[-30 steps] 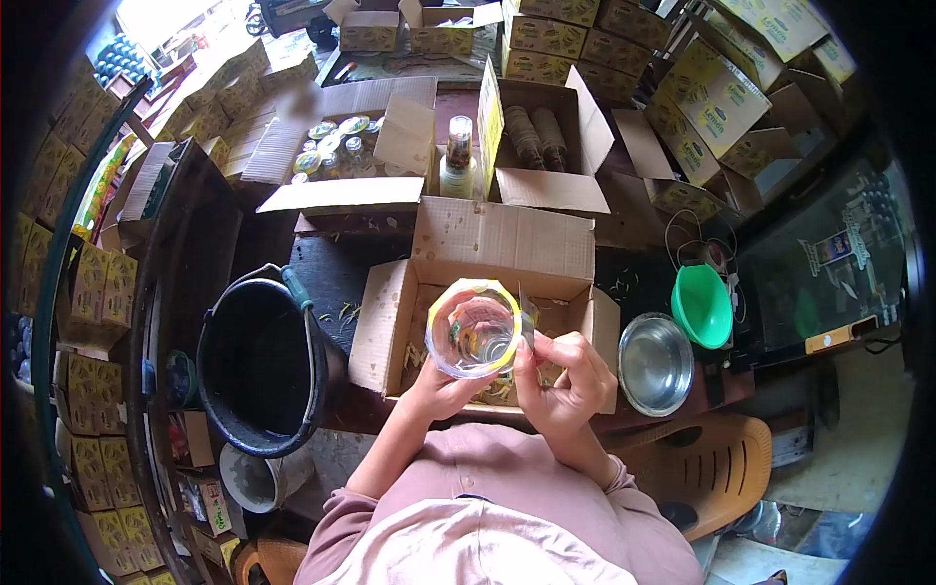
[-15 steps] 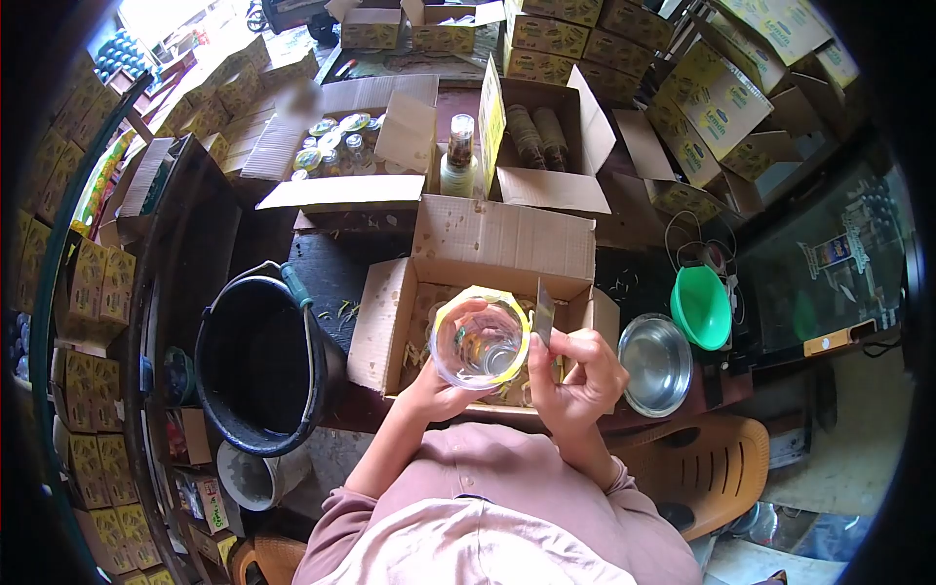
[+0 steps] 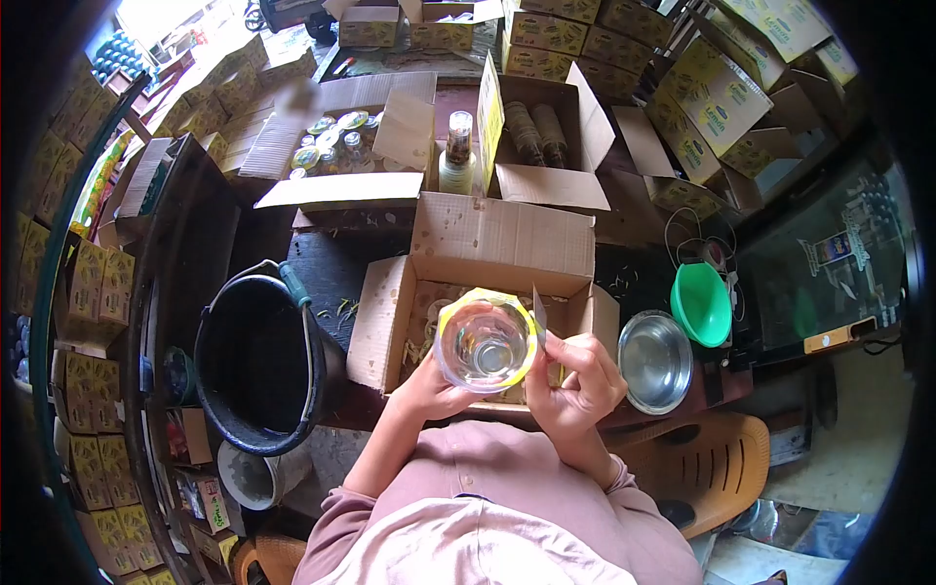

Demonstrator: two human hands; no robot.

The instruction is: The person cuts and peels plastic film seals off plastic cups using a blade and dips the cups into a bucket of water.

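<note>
A clear plastic cup (image 3: 485, 343) with a yellow band around its rim is held over the open cardboard box (image 3: 502, 239), its mouth facing me. My left hand (image 3: 435, 388) is wrapped round the cup's lower left side. In my right hand (image 3: 577, 382) a thin flat blade (image 3: 539, 317) is pinched upright between thumb and fingers, against or very close to the cup's right rim. Pale scraps lie in the box beneath, partly hidden by the cup and hands.
A black bucket (image 3: 261, 366) stands at the left. On the right are a metal bowl (image 3: 655, 363) and a green bowl (image 3: 701, 304). Behind the box stand a bottle (image 3: 457, 156), a carton of lidded cups (image 3: 336, 141) and a carton with stacked rolls (image 3: 536, 136).
The cup has shifted slightly right and turned a little in my left hand. My right hand has moved right with the blade, then the blade has come back closer to the rim.
</note>
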